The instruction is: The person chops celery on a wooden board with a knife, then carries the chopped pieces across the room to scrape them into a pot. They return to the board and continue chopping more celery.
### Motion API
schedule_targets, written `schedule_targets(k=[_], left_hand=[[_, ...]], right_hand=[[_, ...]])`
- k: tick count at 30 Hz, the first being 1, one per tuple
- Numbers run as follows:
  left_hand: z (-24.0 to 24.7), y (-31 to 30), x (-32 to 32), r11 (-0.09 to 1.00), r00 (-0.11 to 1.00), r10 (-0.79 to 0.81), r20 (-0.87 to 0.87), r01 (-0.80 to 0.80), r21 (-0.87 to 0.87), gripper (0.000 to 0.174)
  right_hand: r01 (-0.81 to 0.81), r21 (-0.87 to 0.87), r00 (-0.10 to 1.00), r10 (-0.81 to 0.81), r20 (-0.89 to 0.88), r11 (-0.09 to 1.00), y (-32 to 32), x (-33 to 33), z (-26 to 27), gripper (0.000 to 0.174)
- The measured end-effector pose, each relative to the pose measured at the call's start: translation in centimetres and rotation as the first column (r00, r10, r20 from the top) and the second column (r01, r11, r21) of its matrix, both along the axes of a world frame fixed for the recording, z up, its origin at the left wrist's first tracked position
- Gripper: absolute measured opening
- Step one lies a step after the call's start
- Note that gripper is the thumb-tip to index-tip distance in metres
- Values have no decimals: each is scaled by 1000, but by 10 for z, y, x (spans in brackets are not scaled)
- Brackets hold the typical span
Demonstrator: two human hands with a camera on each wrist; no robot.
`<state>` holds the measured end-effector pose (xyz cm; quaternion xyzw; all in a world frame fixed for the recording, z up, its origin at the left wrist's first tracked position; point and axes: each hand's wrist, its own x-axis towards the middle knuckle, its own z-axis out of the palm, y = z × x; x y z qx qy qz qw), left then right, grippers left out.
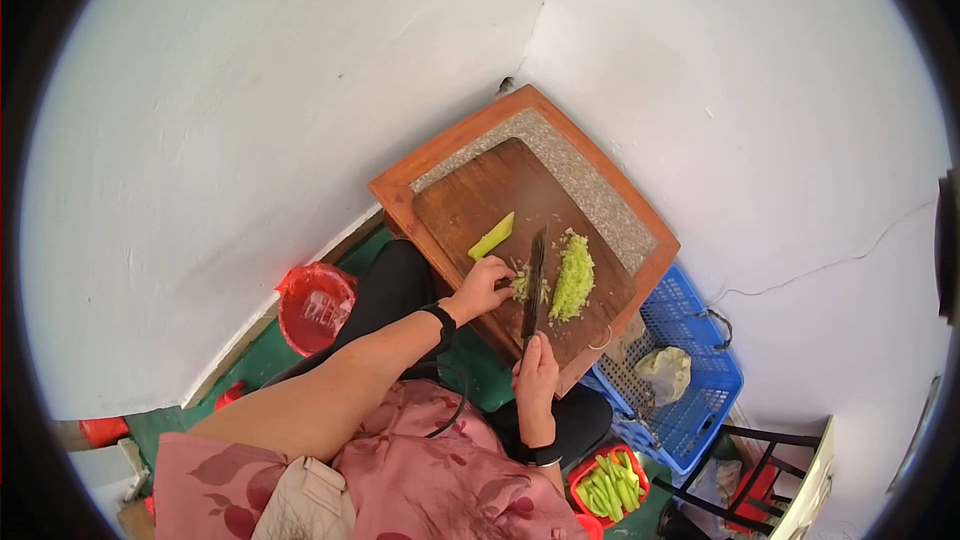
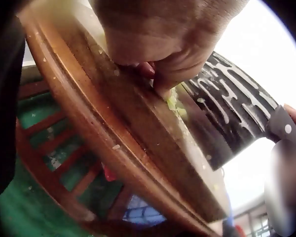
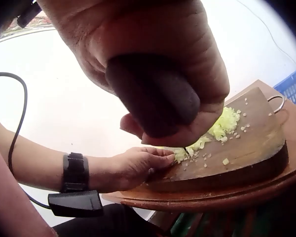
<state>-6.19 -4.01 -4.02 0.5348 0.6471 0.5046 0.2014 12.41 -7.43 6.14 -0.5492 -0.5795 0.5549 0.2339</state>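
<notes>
firstly, the right hand (image 1: 537, 377) holds by its dark handle a broad knife with a black, silver-streaked blade (image 1: 536, 270), which stands upright over a thick brown wooden chopping board (image 1: 478, 187). a little farther, the left hand (image 1: 483, 286) is narrow, its fingers bent and their tips at some small pale-green chopped pieces (image 1: 521, 285), just beside the blade; whether it pinches them, i cannot tell. for good cutting, i think, these tips should be tucked behind the knuckles, and the strokes should be short and straight down. on the other side of the blade lies a finely chopped light-green heap (image 1: 572, 285), so the knife should not press into it. beyond the left hand, one long light-green stick (image 1: 492, 236) lies apart.

about edges, the left hand works close to the board's near side, where pieces may fall. the board's far part is bare and gives room. behind come a grey speckled tabletop (image 1: 583, 190), its orange-brown wooden rim (image 1: 590, 160), and white walls (image 1: 700, 90).
</notes>
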Motion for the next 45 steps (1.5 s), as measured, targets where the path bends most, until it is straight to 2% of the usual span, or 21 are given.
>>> schedule_targets(k=[3, 6, 10, 15, 21, 25, 31, 34, 37, 39, 40, 45], left_hand=[[1, -3, 2, 1000, 996, -8, -88, 10, 24, 29], [1, -4, 2, 999, 992, -26, -124, 20, -45, 27], [-5, 0, 2, 1000, 994, 10, -105, -12, -20, 22], [-8, 4, 5, 998, 995, 64, -82, -62, 27, 16], [-8, 4, 1, 998, 999, 38, -31, -40, -52, 14], [-7, 2, 0, 999, 997, 34, -74, -34, -1, 14], [-5, -5, 3, 998, 997, 63, -50, -61, 32, 14], [-6, -7, 3, 998, 998, 59, -20, -59, 14, 13], [-2, -9, 3, 999, 999, 47, -2, -47, 7, 14], [3, -14, 4, 999, 999, 31, 25, -31, 15, 17], [7, -17, 5, 999, 999, 33, -7, -33, 26, 19], [18, -25, -4, 991, 979, 88, -186, -66, 119, 26]], right_hand=[[-25, -3, 1000, 25, 9, 1000, 1, -2, -3, 41], [-31, -19, 999, 31, 23, 999, 4, -3, -2, 42], [-33, 25, 999, 32, 41, 999, 0, -1, -1, 42], [-42, -6, 999, 42, 32, 999, 3, 1, -6, 41], [-46, -19, 999, 47, 16, 999, 1, 0, -3, 42], [-24, -45, 999, 26, 28, 999, 0, -3, -3, 41], [-87, 67, 995, 84, 48, 994, -6, -3, -9, 40], [-48, -63, 999, 49, 14, 997, -3, -3, 9, 40], [4, -75, 999, -8, -46, 997, -4, 1, 8, 40], [-13, -4, 1000, 13, -17, 1000, -2, 3, 5, 40], [-22, 33, 1000, 22, -2, 999, 0, 4, 3, 40], [44, -26, 999, -45, -27, 999, 9, 11, -5, 39]])
